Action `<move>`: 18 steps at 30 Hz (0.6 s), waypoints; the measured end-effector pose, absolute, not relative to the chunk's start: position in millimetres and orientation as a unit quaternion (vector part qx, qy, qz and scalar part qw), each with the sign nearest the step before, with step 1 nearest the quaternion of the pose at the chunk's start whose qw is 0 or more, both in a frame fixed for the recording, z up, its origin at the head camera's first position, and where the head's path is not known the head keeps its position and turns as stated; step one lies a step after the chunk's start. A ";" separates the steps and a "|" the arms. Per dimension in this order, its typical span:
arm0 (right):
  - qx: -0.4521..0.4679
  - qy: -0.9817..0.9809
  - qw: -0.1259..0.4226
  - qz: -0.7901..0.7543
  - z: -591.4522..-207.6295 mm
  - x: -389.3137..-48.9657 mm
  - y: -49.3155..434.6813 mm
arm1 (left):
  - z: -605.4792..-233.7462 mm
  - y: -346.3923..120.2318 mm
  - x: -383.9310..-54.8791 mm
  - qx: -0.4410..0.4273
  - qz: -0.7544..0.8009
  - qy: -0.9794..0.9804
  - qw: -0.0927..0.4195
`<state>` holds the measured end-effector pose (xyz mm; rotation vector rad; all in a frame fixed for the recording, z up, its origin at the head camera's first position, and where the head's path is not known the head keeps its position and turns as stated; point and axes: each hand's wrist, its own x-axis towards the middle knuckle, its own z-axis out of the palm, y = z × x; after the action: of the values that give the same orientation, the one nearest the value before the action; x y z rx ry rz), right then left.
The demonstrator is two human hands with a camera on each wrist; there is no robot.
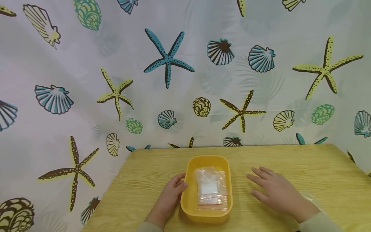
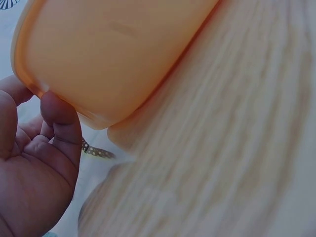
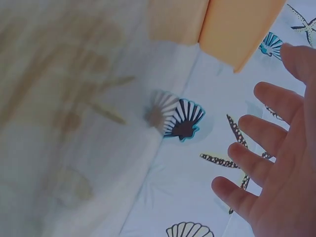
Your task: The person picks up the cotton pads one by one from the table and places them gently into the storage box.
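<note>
A yellow plastic tub (image 1: 189,206) stands on the wooden table. Inside it lie several clear zip bags (image 1: 221,183), the top one with a white piece (image 1: 209,187) in it. My left hand (image 1: 171,193) grips the tub's left rim between thumb and fingers; the left wrist view shows the thumb (image 2: 60,111) against the edge of the tub. To the right of the tub, my right hand (image 1: 275,190) hovers with fingers spread, holding nothing. In the right wrist view its fingers (image 3: 254,168) stand apart from the tub (image 3: 237,29).
Partly hidden by my right forearm, a clear plastic bag (image 1: 311,198) lies on the wooden table (image 1: 162,161). Behind the table and along its left side hangs a white curtain (image 1: 197,83) printed with shells and starfish.
</note>
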<state>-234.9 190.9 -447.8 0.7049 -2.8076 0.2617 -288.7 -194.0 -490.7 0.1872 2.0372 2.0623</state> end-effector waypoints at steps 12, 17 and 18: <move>0.265 -0.953 0.125 0.081 -452.1 -224.6 234.2 | -490.2 -192.2 -290.4 0.068 0.704 0.697 0.118; 0.264 -0.954 0.118 0.079 -455.7 -221.8 248.9 | -489.7 -192.4 -289.1 0.065 0.703 0.699 0.119; 0.263 -0.955 0.116 0.079 -456.2 -221.2 251.2 | -489.7 -192.3 -289.0 0.064 0.702 0.699 0.119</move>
<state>-221.2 251.2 -456.2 0.7700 -2.7964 0.2300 -289.0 -192.3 -489.7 0.1869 2.0450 2.0530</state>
